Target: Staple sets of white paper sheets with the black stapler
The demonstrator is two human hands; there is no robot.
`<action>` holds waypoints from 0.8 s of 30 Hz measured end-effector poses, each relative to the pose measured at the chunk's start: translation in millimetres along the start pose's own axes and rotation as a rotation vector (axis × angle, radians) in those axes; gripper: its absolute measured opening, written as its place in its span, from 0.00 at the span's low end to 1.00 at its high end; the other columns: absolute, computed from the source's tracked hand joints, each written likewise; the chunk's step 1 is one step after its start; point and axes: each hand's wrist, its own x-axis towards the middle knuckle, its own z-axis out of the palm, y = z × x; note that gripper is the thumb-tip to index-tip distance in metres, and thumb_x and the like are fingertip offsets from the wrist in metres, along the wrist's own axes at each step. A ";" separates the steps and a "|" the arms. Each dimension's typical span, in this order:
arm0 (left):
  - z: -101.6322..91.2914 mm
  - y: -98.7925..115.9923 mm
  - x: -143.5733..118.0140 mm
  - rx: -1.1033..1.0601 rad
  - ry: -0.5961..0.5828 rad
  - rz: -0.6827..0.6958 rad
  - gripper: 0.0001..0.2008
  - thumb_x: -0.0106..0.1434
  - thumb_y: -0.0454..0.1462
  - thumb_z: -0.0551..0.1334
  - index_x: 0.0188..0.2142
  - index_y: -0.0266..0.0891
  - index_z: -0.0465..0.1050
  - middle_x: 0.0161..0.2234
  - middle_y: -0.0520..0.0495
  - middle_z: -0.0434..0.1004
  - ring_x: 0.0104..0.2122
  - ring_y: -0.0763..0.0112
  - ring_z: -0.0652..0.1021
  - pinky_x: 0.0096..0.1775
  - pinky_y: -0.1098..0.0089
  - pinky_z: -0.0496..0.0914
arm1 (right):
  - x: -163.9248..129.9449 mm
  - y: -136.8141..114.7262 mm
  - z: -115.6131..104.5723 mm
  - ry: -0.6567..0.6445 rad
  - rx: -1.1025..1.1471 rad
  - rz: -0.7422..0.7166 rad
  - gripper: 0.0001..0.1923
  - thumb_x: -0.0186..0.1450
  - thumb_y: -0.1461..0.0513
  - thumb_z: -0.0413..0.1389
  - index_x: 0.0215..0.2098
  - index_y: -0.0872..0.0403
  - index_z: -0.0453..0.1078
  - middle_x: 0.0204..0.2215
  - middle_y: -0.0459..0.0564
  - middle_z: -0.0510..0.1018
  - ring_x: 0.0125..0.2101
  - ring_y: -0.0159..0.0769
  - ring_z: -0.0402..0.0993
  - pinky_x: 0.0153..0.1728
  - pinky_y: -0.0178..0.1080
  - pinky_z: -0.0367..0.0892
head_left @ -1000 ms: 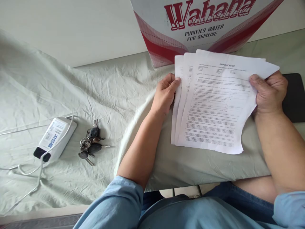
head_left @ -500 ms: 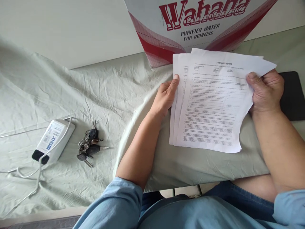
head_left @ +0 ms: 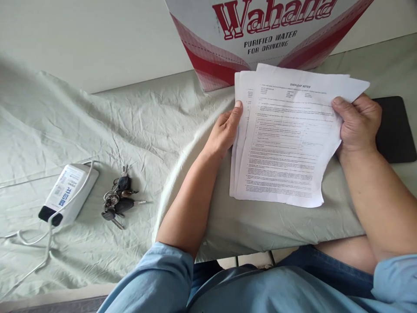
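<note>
Several printed paper sheets (head_left: pixel 286 143), the top one headed "OVERLEAF NOTES", are held up above the cloth-covered table in a slightly fanned stack. My left hand (head_left: pixel 227 127) grips the left edge, its thumb lying along the margin and its other fingers behind the sheets. On the right side, my right hand (head_left: pixel 360 121) pinches the upper right edge with its thumb on the front; its remaining fingers are curled underneath. The top sheet's right edge is bent and creased near that hand.
A carton (head_left: pixel 267 39) marked "Wahana" stands behind the papers. A dark flat object (head_left: pixel 395 130) lies beyond my right hand. To the left are a bunch of keys (head_left: pixel 120 195) and a white box-shaped device (head_left: pixel 70 191) with a white cable, on the wrinkled green cloth (head_left: pixel 146 126).
The sheets and my right hand have shifted slightly left, and the fanned edges sit a little closer together. The whole view has also drifted slightly. Both hands keep their hold.
</note>
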 end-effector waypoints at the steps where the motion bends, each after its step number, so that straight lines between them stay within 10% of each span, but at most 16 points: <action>1: -0.8 -0.2 0.2 0.039 -0.023 0.015 0.33 0.78 0.69 0.67 0.56 0.44 0.86 0.43 0.41 0.88 0.55 0.44 0.91 0.52 0.54 0.88 | -0.2 0.3 -0.6 -0.008 -0.012 -0.003 0.32 0.48 0.39 0.86 0.37 0.50 0.88 0.39 0.48 0.89 0.40 0.48 0.87 0.55 0.63 0.84; 24: -0.8 -1.9 3.2 0.049 -0.121 0.040 0.42 0.80 0.72 0.57 0.66 0.43 0.84 0.54 0.37 0.92 0.67 0.35 0.89 0.62 0.42 0.89 | -7.4 -7.4 11.5 0.021 -0.068 0.025 0.24 0.55 0.43 0.82 0.37 0.50 0.86 0.35 0.46 0.84 0.37 0.43 0.82 0.49 0.56 0.82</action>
